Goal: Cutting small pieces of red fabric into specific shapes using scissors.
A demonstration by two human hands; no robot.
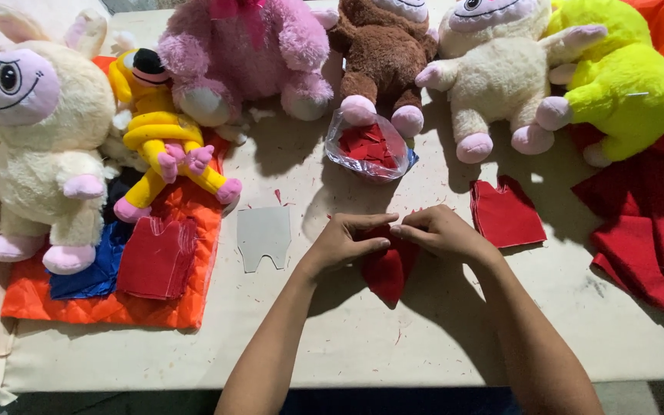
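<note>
Red felt piece (387, 270), small, soft and folded to a rounded point, lies on the bench (439, 330) centre front, pinched along its top edge by left hand (345, 242) and right hand (441, 230), both grips closed on it. Handling note: fingertips are best kept close together at the edge, so the layers stay aligned and flat.

two bare forearms coming up from the bottom edge of the frame, no sleeves showing anywhere, no watch or rings or bracelets, left hand (345, 241) and right hand (441, 230) both ungloved, short plain fingernails, slim wrists, that's about it
</note>
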